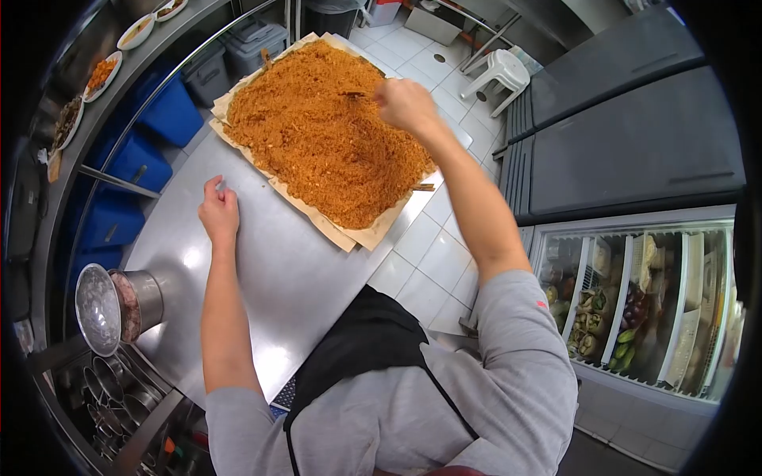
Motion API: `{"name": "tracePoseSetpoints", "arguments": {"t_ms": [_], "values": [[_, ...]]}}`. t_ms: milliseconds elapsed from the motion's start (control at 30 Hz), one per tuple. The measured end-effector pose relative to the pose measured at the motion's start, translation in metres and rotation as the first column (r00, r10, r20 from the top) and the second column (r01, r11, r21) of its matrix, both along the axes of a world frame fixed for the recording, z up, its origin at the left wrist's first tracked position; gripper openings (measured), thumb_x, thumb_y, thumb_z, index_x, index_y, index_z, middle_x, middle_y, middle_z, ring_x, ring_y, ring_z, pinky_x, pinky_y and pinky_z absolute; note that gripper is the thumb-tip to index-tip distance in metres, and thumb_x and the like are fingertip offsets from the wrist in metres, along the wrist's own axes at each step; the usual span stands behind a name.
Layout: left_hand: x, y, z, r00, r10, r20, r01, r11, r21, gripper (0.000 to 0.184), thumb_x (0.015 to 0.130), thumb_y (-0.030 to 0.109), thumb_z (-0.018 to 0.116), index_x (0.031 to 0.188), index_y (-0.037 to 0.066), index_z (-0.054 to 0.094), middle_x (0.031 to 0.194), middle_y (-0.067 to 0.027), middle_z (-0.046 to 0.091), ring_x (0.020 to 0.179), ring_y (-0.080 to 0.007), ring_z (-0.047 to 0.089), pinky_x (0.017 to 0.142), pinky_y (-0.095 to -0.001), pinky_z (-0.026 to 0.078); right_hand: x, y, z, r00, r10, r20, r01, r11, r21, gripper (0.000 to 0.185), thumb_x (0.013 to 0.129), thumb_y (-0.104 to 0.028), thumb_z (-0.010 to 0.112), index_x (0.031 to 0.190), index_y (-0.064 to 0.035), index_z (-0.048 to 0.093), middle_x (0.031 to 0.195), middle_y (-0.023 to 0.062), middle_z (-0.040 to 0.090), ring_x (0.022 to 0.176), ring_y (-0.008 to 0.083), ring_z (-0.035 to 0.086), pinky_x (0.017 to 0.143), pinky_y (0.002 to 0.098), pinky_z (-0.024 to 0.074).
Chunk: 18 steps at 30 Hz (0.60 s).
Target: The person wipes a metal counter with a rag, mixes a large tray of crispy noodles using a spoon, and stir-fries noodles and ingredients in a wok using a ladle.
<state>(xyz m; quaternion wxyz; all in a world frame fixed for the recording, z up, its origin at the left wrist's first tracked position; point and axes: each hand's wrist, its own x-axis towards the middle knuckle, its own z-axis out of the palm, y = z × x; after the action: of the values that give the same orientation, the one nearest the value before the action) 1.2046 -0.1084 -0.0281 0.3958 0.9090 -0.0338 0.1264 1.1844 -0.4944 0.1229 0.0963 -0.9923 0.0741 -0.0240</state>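
A wide layer of orange-brown crumbly food (317, 127) lies on brown paper (305, 208) across the far part of the steel table. My right hand (405, 103) is over the food's right edge, fingers bent and pressed together beside a dark stick-like piece (352, 94). Whether it grips that piece is too small to tell. Left of the paper, my left hand (218, 208) rests at the bare steel table (254, 278), fingers curled, touching no food. A light brown stick (423, 187) pokes out at the paper's right corner.
A steel pot (147, 297) and metal bowl (98, 309) stand at the table's left end. Dishes of food (101, 77) line the left counter above blue bins (169, 109). A white stool (502, 75) and a glass-door fridge (635, 309) are on the right.
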Motion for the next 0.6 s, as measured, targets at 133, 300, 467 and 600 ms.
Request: {"name": "tracePoseSetpoints", "arguments": {"t_ms": [133,300,467,600], "values": [[0.003,0.000,-0.004,1.000,0.003,0.023,-0.003,1.000,0.024,0.031,0.083,0.013,0.061,0.114,0.009,0.063,0.068,-0.0105,0.066,0.063,-0.0293,0.065,0.065,-0.0412,0.052,-0.055,-0.015,0.027,0.989,-0.062,-0.138,0.045,0.992,-0.119,0.020,0.072,-0.010,0.064,0.090,-0.0088,0.074,0.090,0.0197,0.071,0.088,0.0354,0.069,0.078,0.0438,0.0561],[0.003,0.000,-0.004,0.999,-0.007,0.050,0.005,0.999,0.033,0.029,0.085,0.015,0.063,0.113,0.009,0.064,0.068,-0.0099,0.067,0.063,-0.0288,0.066,0.065,-0.0420,0.052,-0.076,-0.008,-0.017,0.994,0.006,-0.108,-0.013,0.998,-0.066,0.018,0.071,-0.008,0.062,0.086,-0.0074,0.073,0.085,0.0181,0.071,0.084,0.0349,0.069,0.075,0.0442,0.0555],[-0.024,-0.021,0.024,0.994,-0.096,0.058,0.100,0.992,-0.074,0.025,0.088,0.018,0.065,0.110,0.006,0.066,0.074,-0.0108,0.065,0.066,-0.0263,0.065,0.066,-0.0400,0.052,-0.107,-0.007,0.028,0.995,-0.095,0.009,0.095,0.994,-0.060,0.015,0.069,-0.008,0.063,0.082,-0.0070,0.072,0.079,0.0180,0.070,0.080,0.0350,0.069,0.071,0.0448,0.0549],[-0.115,-0.077,0.058,0.827,-0.508,0.242,0.529,0.848,-0.027,0.027,0.083,0.011,0.068,0.109,0.006,0.068,0.088,-0.0120,0.062,0.076,-0.0270,0.063,0.068,-0.0378,0.053,-0.136,-0.014,0.040,0.985,-0.151,-0.086,0.135,0.976,-0.171,0.015,0.069,-0.010,0.065,0.082,-0.0069,0.072,0.081,0.0177,0.071,0.080,0.0333,0.070,0.070,0.0443,0.0554]]}}
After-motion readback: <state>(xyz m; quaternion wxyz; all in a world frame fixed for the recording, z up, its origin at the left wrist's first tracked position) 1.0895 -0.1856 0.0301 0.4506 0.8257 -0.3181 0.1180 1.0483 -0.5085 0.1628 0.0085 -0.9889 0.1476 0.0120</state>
